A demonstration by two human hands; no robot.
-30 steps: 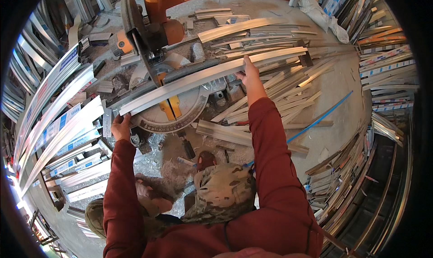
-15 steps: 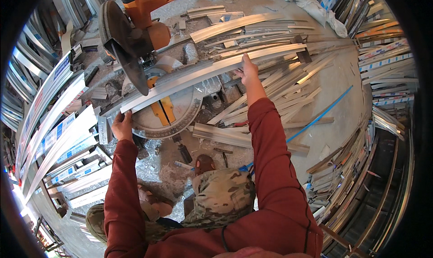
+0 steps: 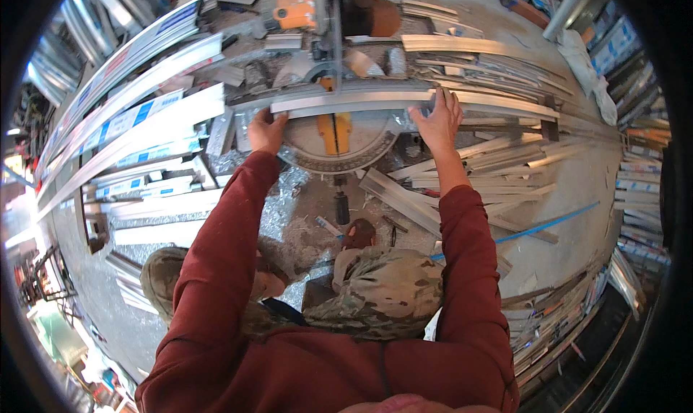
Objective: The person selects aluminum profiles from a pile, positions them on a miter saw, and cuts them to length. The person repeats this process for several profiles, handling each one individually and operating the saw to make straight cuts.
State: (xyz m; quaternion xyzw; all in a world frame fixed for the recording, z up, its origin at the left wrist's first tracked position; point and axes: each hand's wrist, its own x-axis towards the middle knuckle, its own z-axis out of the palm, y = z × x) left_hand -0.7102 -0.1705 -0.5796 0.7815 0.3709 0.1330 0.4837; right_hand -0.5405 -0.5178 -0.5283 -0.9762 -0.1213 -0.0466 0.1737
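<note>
A long, silvery metal profile [image 3: 361,103] lies crosswise on the round table [image 3: 299,142] of a mitre saw, against its fence. With fingers and thumb, my left hand [image 3: 267,133] grips the profile's left end. Farther along, to the right of the saw table, my right hand [image 3: 438,121] has its thumb at the near edge and its fingers over the top. The upright saw blade [image 3: 336,38] is raised above the profile, over the yellow insert [image 3: 333,135]. Behind it stands the orange saw body [image 3: 294,9].
White and blue-wrapped profiles [image 3: 170,117] fan out on the left. Loose metal strips [image 3: 498,153] are scattered over the floor on the right, with a blue strip [image 3: 552,220] among them. The saw's black handle [image 3: 342,208] points toward me. Racks of stock [image 3: 642,204] line the far right.
My view has turned, so the saw appears nearer the middle and the profile more level. Both hands are still on the profile; my right hand has come nearer the saw table.
</note>
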